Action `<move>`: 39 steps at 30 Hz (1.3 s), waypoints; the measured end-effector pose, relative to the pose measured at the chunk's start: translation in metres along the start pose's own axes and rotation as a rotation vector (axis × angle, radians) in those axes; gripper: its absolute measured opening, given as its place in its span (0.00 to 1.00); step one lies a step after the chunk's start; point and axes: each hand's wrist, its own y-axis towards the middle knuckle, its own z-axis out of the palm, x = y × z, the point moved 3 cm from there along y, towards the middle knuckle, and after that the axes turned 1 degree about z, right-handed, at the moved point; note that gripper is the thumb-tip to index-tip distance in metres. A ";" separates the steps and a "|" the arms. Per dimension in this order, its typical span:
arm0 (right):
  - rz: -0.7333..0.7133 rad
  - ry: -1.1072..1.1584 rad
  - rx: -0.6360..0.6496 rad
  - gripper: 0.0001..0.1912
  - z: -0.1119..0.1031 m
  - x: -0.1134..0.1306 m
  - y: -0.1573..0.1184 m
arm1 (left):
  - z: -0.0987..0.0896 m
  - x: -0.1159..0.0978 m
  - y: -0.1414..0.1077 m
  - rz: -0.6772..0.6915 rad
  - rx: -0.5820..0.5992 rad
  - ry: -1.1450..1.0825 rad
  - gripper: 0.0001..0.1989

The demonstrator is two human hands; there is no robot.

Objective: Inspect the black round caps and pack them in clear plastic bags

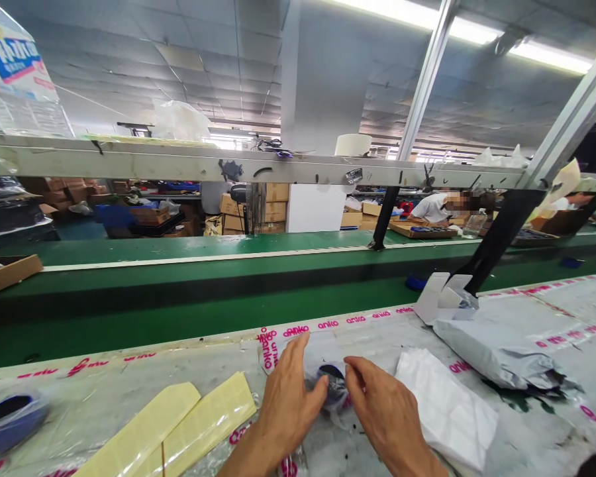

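Observation:
My left hand (pixel 288 397) and my right hand (pixel 382 411) rest side by side on the near worktable, thumbs turned toward each other. Between them lies a small dark object in a clear plastic bag (pixel 332 384), and both thumbs touch the bag. The fingers of both hands are spread flat, not wrapped around anything. Two pale yellow paper strips (pixel 179 424) lie just left of my left hand. A white folded sheet (pixel 444 411) lies right of my right hand.
A grey poly bag (pixel 496 351) and white card pieces (pixel 440 298) sit at the right of the table. A blue bagged item (pixel 7 417) lies far left. A green conveyor belt (pixel 179 298) runs across beyond the table. Another person (pixel 442 207) works at the far line.

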 end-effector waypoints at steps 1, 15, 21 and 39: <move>0.004 0.005 -0.002 0.23 -0.001 0.000 0.000 | 0.002 0.001 0.001 0.011 0.026 -0.020 0.36; -0.036 0.237 0.052 0.25 -0.013 -0.002 -0.005 | -0.002 -0.006 0.019 0.060 0.001 -0.103 0.23; -0.039 0.253 0.245 0.34 0.005 0.002 0.004 | 0.003 -0.002 0.018 -0.018 -0.013 -0.323 0.24; -0.100 0.023 0.002 0.38 0.015 0.011 0.010 | 0.015 0.016 -0.008 -0.146 0.076 -0.335 0.49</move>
